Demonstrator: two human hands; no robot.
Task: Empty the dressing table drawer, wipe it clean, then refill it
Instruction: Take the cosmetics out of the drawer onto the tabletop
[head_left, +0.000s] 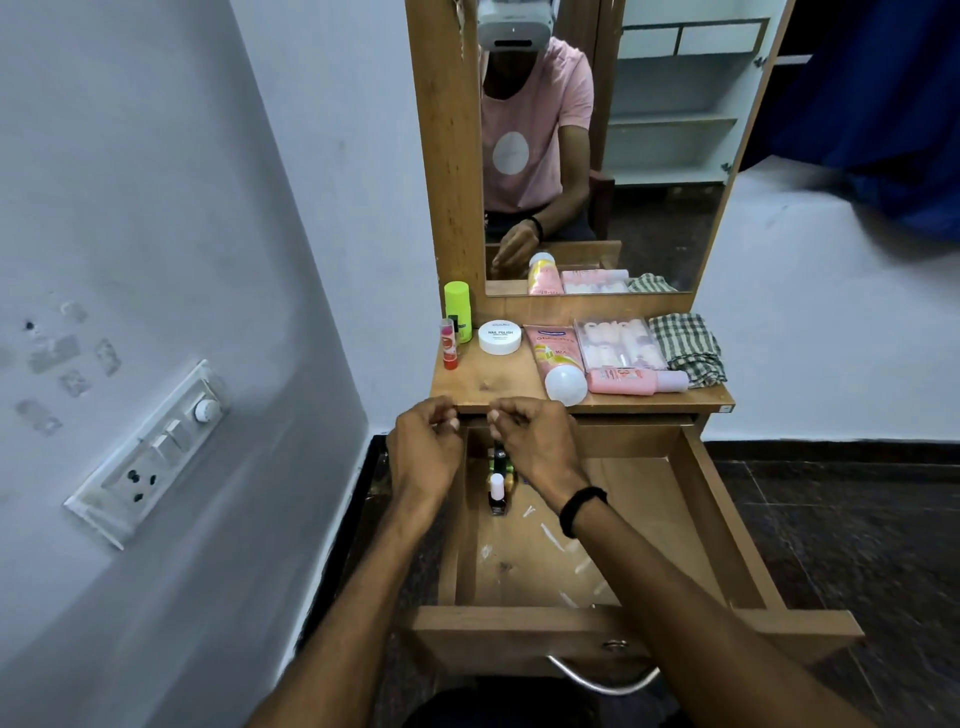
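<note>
Wooden drawer stands pulled open below the tabletop, and we hold both hands above its back left corner. Our left hand and right hand are close together, fingers curled in, with nothing visible in either. Between them, small nail polish bottles lie on the drawer floor. On the tabletop sit a white jar, a pink tube and a checked cloth

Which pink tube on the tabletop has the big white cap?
The peach tube with yellow print, left of the nail box; the other pink tube has a lilac cap.
</note>
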